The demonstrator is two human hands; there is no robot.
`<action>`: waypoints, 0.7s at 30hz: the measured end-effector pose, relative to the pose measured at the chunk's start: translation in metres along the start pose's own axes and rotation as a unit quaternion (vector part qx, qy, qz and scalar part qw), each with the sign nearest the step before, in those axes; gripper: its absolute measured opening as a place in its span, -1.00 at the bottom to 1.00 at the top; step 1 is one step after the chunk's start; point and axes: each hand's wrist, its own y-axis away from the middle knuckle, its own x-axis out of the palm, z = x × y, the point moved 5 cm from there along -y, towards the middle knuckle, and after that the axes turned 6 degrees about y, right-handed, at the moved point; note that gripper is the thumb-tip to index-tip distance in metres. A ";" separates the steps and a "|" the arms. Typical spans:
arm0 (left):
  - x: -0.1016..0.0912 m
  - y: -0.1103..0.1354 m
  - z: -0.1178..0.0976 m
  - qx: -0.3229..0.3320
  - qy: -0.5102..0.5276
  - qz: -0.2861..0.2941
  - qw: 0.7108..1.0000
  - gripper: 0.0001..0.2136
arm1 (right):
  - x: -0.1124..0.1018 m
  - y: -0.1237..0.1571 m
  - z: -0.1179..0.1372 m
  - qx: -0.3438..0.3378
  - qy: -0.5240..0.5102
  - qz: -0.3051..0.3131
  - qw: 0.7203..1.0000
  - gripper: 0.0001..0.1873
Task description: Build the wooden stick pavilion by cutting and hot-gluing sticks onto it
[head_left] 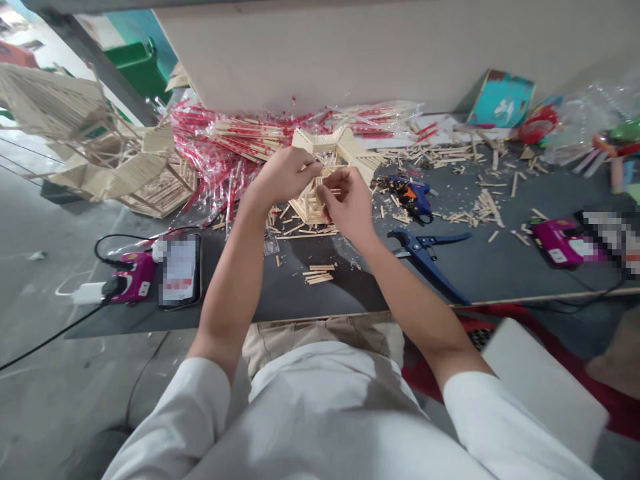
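Both left hand (295,175) and right hand (352,204) bend fingers at the stick model (343,143) between them; their grip I cannot tell. Its slatted top seems mostly built; loose sticks (319,274), nearer than the hands, are not yet attached.

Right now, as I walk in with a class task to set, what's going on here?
A person is working on a small stick model with both bare hands: the left hand at its left side, the right hand at its near right. What the fingertips grip is too small to tell. Short sticks lie nearer the person; a glue gun and a cutter lie unheld to the right.
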 end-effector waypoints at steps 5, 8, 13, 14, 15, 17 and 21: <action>0.000 -0.001 -0.006 0.017 -0.011 0.046 0.999 -0.74 | 0.000 0.003 0.003 -0.009 0.015 0.007 1.000 -0.58; 0.000 0.000 -0.005 0.014 0.018 0.046 0.999 -0.78 | -0.003 0.006 0.007 -0.022 0.041 0.007 0.999 -0.57; 0.003 0.000 -0.001 -0.004 0.037 0.044 0.998 -0.83 | -0.009 0.010 0.008 -0.083 0.117 -0.012 0.990 -0.54; 0.003 0.000 0.000 -0.003 0.039 0.045 0.998 -0.84 | -0.009 0.011 0.007 -0.087 0.127 -0.006 0.988 -0.54; 0.003 0.000 0.000 0.000 0.042 0.044 0.998 -0.85 | -0.009 0.012 0.006 -0.089 0.135 0.003 0.987 -0.55; 0.003 -0.001 0.000 0.007 0.047 0.039 0.998 -0.87 | -0.009 0.014 0.006 -0.097 0.148 0.023 0.984 -0.53; 0.003 0.000 0.000 0.001 0.037 0.030 0.999 -0.87 | -0.012 0.018 0.010 -0.124 0.164 0.043 0.978 -0.45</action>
